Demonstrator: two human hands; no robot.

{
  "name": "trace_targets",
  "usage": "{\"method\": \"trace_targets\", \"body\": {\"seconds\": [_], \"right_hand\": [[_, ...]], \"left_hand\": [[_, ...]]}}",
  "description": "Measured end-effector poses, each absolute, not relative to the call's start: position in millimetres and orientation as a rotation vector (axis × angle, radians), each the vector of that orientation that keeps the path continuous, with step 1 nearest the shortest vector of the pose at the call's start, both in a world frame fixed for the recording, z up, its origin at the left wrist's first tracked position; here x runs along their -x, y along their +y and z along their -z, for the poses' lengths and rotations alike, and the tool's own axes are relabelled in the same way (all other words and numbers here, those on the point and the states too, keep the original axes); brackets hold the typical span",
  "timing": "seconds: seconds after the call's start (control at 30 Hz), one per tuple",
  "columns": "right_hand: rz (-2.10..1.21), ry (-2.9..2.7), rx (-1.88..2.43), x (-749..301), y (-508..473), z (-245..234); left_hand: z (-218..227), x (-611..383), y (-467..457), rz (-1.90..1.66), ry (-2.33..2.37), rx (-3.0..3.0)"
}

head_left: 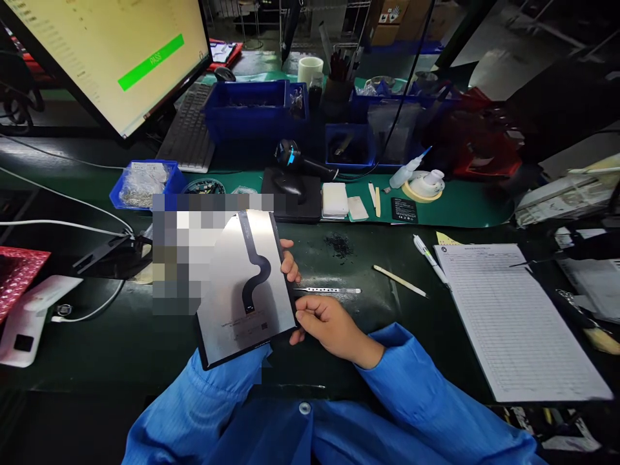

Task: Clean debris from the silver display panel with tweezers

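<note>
A tablet display panel (227, 284) is tilted in front of me, its silvery back facing up. A black curved flex cable (261, 265) runs down that back, above some small print. My left hand (290, 263) holds the panel from beneath; only its fingertips show, curled past the right edge, and the palm is hidden. At the lower right corner my right hand (334, 326) pinches the panel's edge between thumb and fingers. Metal tweezers (334, 290) lie on the dark mat just beyond my right hand. A blurred patch covers the panel's upper left.
Black crumbs (339, 246) and a thin pale stick (400, 281) lie beyond the tweezers. To the right are a pen (431, 260) and a printed form (518, 316). Blue bins (247, 106), a scanner (303, 160) and a dropper bottle (407, 171) stand behind. A monitor (121, 51) shows "PASS".
</note>
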State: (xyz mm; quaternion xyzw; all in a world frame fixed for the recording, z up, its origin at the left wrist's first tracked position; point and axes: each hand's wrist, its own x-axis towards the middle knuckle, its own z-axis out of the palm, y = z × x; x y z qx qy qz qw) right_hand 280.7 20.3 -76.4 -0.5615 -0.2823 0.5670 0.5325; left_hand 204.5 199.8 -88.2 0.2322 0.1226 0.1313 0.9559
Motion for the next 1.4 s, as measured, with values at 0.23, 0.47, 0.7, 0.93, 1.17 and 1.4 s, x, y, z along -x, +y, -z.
{"method": "trace_targets", "body": {"seconds": [0.23, 0.47, 0.7, 0.93, 1.17, 1.4], "right_hand": [[-1.383, -0.619, 1.315, -280, 22, 75], [-1.367, -0.562, 1.267, -279, 22, 76], [-1.347, -0.586, 1.288, -278, 23, 78], [-1.36, -0.575, 1.243, -275, 21, 80], [-1.505, -0.636, 1.103, -278, 24, 85], [-1.539, -0.888, 1.34, -311, 21, 75]], "left_hand": [[87, -204, 201, -0.287, 0.207, -0.519], [90, -204, 197, -0.358, 0.152, -0.557], [87, -209, 201, -0.32, 0.134, -0.645], [96, -199, 202, -0.303, 0.052, -0.624], [86, -200, 204, -0.326, -0.086, -0.624], [79, -198, 196, -0.335, -0.14, -0.613]]}}
